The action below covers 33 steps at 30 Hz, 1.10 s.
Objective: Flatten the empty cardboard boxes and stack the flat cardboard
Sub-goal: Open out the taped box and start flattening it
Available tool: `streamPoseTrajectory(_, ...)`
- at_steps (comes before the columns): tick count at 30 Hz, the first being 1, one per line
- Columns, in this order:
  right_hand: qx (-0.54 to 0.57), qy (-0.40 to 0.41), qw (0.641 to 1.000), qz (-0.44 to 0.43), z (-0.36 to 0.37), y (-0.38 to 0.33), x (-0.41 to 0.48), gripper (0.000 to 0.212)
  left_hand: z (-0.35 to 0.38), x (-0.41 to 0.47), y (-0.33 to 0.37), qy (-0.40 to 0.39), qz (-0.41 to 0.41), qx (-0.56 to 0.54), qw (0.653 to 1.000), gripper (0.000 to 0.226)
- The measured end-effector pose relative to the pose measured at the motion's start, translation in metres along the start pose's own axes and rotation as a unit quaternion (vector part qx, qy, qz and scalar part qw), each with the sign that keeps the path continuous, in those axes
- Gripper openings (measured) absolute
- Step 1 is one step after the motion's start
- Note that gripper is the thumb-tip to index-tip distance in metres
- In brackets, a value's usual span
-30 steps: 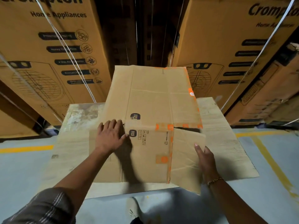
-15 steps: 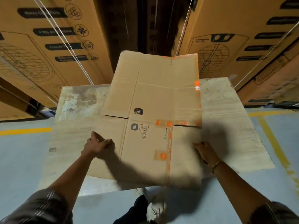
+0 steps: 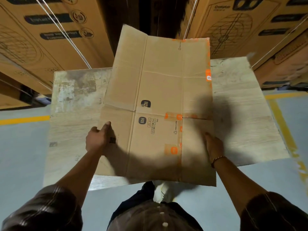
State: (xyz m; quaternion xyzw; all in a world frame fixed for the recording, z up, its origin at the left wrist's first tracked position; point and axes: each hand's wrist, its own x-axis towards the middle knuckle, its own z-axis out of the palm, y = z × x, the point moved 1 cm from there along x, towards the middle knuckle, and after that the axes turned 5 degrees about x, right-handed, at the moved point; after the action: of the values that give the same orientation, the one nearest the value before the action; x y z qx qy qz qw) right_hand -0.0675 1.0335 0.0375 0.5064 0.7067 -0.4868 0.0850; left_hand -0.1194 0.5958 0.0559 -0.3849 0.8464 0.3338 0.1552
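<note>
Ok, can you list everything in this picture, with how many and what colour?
flat box: one, brown with orange tape, held over the table
table: one, pale wood, in the middle
big cartons: several, brown with dark print, stacked behind the table
floor: one, grey, around the table
floor lines: two, yellow, left and right of the table
bracelet: one, gold, right wrist
sleeves: two, dark striped, bottom corners
left grip: one hand, holds the box's left edge
right grip: one hand, holds the box's right edge
</note>
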Motion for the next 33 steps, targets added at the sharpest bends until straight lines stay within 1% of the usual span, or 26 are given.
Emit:
streamPoseTrajectory(2, -0.07, 0.051, 0.996, -0.033, -0.007, -0.003, -0.009, 0.056, -0.003, -0.014, -0.001, 0.037, 0.011, 0.014, 0.999, 0.076)
streamPoseTrajectory(4, -0.085, 0.074, 0.992, -0.06, -0.014, -0.004, -0.017, 0.056, -0.004, -0.028, -0.006, 0.075, 0.02, 0.003, 0.997, 0.071)
streamPoseTrajectory(7, -0.087, 0.07, 0.99, -0.091, -0.025, -0.009, -0.027, 0.054, -0.005, -0.048, -0.022, 0.107, 0.012, -0.03, 0.994, 0.07)
streamPoseTrajectory(9, -0.081, 0.068, 0.987, -0.122, -0.033, -0.012, -0.028, 0.056, -0.007, -0.065, -0.034, 0.127, 0.009, -0.044, 0.991, 0.071)
streamPoseTrajectory(13, -0.078, 0.016, 0.976, -0.203, -0.049, -0.018, -0.039, 0.075, -0.013, -0.109, -0.061, 0.172, 0.007, -0.079, 0.982, 0.066)
streamPoseTrajectory(15, -0.069, 0.003, 0.973, -0.219, -0.055, -0.02, -0.051, 0.079, -0.017, -0.133, -0.082, 0.199, -0.004, -0.1, 0.975, 0.064)
streamPoseTrajectory(17, -0.065, -0.017, 0.973, -0.22, -0.056, -0.022, -0.067, 0.086, -0.023, -0.158, -0.103, 0.226, -0.023, -0.119, 0.967, 0.068)
streamPoseTrajectory(20, -0.07, -0.066, 0.964, -0.249, -0.049, -0.023, -0.088, 0.09, -0.033, -0.192, -0.141, 0.249, -0.05, -0.157, 0.954, 0.065)
streamPoseTrajectory(22, -0.087, -0.096, 0.953, -0.274, -0.035, -0.025, -0.105, 0.09, -0.043, -0.213, -0.172, 0.276, -0.072, -0.183, 0.941, 0.064)
streamPoseTrajectory(25, -0.11, -0.146, 0.93, -0.319, -0.001, -0.03, -0.143, 0.085, -0.059, -0.239, -0.222, 0.318, -0.132, -0.21, 0.915, 0.072)
streamPoseTrajectory(27, -0.124, -0.188, 0.911, -0.346, 0.025, -0.029, -0.173, 0.081, -0.067, -0.258, -0.258, 0.339, -0.173, -0.229, 0.896, 0.07)
streamPoseTrajectory(30, -0.15, -0.253, 0.877, -0.38, 0.068, -0.019, -0.222, 0.075, -0.079, -0.288, -0.314, 0.371, -0.242, -0.255, 0.859, 0.064)
streamPoseTrajectory(33, -0.19, -0.309, 0.843, -0.398, 0.119, 0.0, -0.273, 0.083, -0.086, -0.317, -0.373, 0.399, -0.302, -0.288, 0.817, 0.06)
